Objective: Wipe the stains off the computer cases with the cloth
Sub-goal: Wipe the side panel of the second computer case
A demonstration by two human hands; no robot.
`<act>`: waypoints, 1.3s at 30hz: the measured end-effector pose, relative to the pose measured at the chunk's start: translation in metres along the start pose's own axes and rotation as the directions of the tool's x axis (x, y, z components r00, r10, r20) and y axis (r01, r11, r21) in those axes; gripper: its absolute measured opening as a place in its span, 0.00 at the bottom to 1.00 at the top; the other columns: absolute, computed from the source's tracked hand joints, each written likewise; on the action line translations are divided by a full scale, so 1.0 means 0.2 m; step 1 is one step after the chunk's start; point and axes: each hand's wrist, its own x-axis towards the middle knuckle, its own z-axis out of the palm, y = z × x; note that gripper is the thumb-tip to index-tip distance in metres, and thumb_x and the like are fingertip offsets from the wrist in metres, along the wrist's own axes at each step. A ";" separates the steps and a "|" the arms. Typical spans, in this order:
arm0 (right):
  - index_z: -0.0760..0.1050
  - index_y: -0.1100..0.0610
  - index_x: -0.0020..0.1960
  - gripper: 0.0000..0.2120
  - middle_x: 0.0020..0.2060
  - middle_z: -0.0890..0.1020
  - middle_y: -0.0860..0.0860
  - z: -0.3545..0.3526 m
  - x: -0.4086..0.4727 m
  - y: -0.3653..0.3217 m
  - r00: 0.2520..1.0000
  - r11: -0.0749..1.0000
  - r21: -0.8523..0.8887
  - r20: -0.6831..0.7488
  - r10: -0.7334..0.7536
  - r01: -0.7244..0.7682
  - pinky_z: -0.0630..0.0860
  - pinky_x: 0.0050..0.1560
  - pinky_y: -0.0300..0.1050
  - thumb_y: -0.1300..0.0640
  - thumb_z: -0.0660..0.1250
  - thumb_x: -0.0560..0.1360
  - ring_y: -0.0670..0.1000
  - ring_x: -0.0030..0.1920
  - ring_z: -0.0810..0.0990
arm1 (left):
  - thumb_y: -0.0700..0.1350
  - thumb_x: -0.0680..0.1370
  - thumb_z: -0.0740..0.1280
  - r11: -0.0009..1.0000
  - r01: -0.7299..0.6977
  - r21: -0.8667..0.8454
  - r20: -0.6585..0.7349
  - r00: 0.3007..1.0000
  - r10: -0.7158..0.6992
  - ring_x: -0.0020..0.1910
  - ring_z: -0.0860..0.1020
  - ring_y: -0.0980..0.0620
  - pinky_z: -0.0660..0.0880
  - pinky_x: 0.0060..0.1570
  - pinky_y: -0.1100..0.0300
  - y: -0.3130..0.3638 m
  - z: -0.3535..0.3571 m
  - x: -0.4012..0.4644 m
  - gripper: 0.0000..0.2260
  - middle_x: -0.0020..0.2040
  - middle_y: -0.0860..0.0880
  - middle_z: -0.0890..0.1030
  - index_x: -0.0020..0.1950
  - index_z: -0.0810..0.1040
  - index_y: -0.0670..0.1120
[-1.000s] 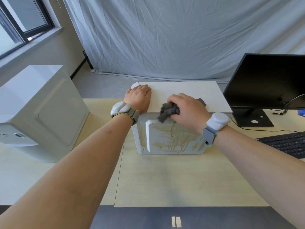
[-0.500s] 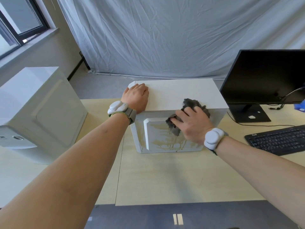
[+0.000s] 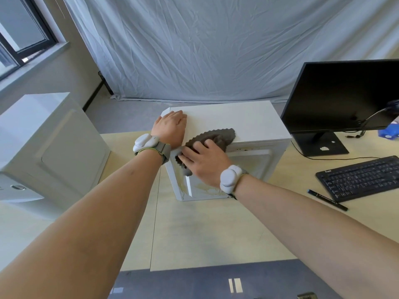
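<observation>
A white computer case (image 3: 248, 124) stands on the desk in the middle, its near face streaked with brown stains (image 3: 205, 187). My left hand (image 3: 171, 127) lies flat on the left part of its top. My right hand (image 3: 203, 161) presses a dark grey cloth (image 3: 218, 137) against the upper left of the stained face, with fingers spread over the cloth. The cloth laps over the top front edge. A second white computer case (image 3: 41, 145) stands at the left of the desk; no stains show on it.
A black monitor (image 3: 343, 96) on its stand is at the right, with a black keyboard (image 3: 362, 176) in front of it and a black pen (image 3: 328, 200) beside that. A blue object (image 3: 389, 132) sits at the far right edge. A pale wooden desk (image 3: 211, 234) stretches toward me.
My right hand has slid the cloth leftward across the stained face, from its right side to the upper left. The right part of the face now shows fewer stains. My left hand stays put.
</observation>
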 end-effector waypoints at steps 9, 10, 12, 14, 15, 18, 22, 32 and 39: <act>0.78 0.58 0.65 0.24 0.56 0.77 0.56 0.00 -0.38 0.28 0.998 0.996 -0.087 0.054 0.020 -0.015 0.69 0.41 0.53 0.66 0.49 0.78 0.59 0.46 0.71 | 0.45 0.82 0.54 0.982 -0.063 0.179 -0.012 0.998 0.066 0.63 0.71 0.45 0.63 0.69 0.48 0.03 0.05 -0.01 0.12 0.61 0.49 0.76 0.61 0.73 0.47; 0.78 0.58 0.64 0.23 0.55 0.76 0.56 -0.03 -0.38 0.29 0.997 0.998 -0.054 0.071 0.028 -0.024 0.69 0.40 0.52 0.66 0.51 0.76 0.59 0.46 0.70 | 0.43 0.81 0.54 0.976 -0.064 0.208 0.013 0.998 0.063 0.64 0.70 0.45 0.63 0.69 0.47 0.05 0.04 0.00 0.12 0.63 0.48 0.75 0.61 0.73 0.47; 0.78 0.58 0.62 0.21 0.54 0.76 0.57 -0.08 -0.34 0.32 0.996 0.996 0.065 0.059 0.061 -0.065 0.71 0.39 0.52 0.66 0.57 0.72 0.59 0.45 0.70 | 0.40 0.78 0.56 0.964 -0.096 0.248 0.091 0.993 0.076 0.70 0.67 0.45 0.61 0.72 0.44 0.07 0.02 0.01 0.16 0.71 0.47 0.71 0.66 0.70 0.47; 0.77 0.58 0.63 0.21 0.56 0.76 0.59 -0.15 -0.31 0.35 0.979 0.954 0.233 -0.027 0.200 -0.188 0.75 0.43 0.54 0.66 0.62 0.71 0.61 0.48 0.72 | 0.37 0.76 0.59 0.946 -0.171 0.276 0.175 0.977 0.125 0.75 0.62 0.46 0.57 0.76 0.44 0.11 0.00 0.01 0.26 0.77 0.50 0.65 0.74 0.66 0.51; 0.76 0.59 0.64 0.21 0.57 0.75 0.59 -0.20 -0.31 0.38 0.938 0.894 0.335 -0.074 0.339 -0.297 0.75 0.47 0.55 0.66 0.64 0.71 0.62 0.51 0.73 | 0.36 0.75 0.60 0.935 -0.212 0.286 0.205 0.966 0.156 0.76 0.63 0.47 0.57 0.76 0.45 0.15 -0.01 0.01 0.28 0.77 0.50 0.66 0.74 0.67 0.52; 0.72 0.62 0.59 0.14 0.56 0.73 0.58 -0.32 -0.39 0.42 0.511 0.488 0.687 -0.194 0.837 -0.539 0.71 0.52 0.37 0.65 0.66 0.74 0.47 0.53 0.73 | 0.31 0.73 0.61 0.964 -0.183 0.195 0.175 0.973 0.150 0.72 0.68 0.47 0.63 0.71 0.51 0.19 -0.01 -0.01 0.30 0.72 0.49 0.73 0.73 0.72 0.52; 0.69 0.59 0.61 0.12 0.58 0.73 0.57 -0.20 -0.50 0.43 -0.345 -0.346 0.861 0.218 0.913 -0.372 0.72 0.50 0.43 0.54 0.62 0.82 0.47 0.53 0.78 | 0.31 0.72 0.62 0.984 -0.123 0.131 0.123 0.987 0.107 0.72 0.69 0.47 0.63 0.70 0.54 0.16 -0.01 -0.03 0.32 0.71 0.49 0.75 0.73 0.73 0.54; 0.75 0.57 0.62 0.11 0.60 0.77 0.60 0.03 -0.51 0.29 -0.389 -0.617 0.686 0.486 0.783 -0.385 0.71 0.45 0.46 0.59 0.63 0.80 0.59 0.44 0.77 | 0.31 0.73 0.61 0.986 -0.126 0.109 0.117 0.987 0.113 0.71 0.69 0.47 0.63 0.70 0.54 0.17 -0.01 -0.04 0.31 0.70 0.49 0.75 0.72 0.74 0.54; 0.78 0.56 0.51 0.04 0.54 0.79 0.58 0.00 -0.29 0.09 -0.247 -0.486 0.790 0.420 0.873 -0.374 0.75 0.40 0.44 0.57 0.67 0.77 0.53 0.41 0.80 | 0.32 0.75 0.60 0.980 -0.151 0.131 0.094 0.986 0.139 0.69 0.70 0.46 0.63 0.68 0.53 0.18 -0.01 -0.05 0.27 0.69 0.48 0.76 0.71 0.76 0.53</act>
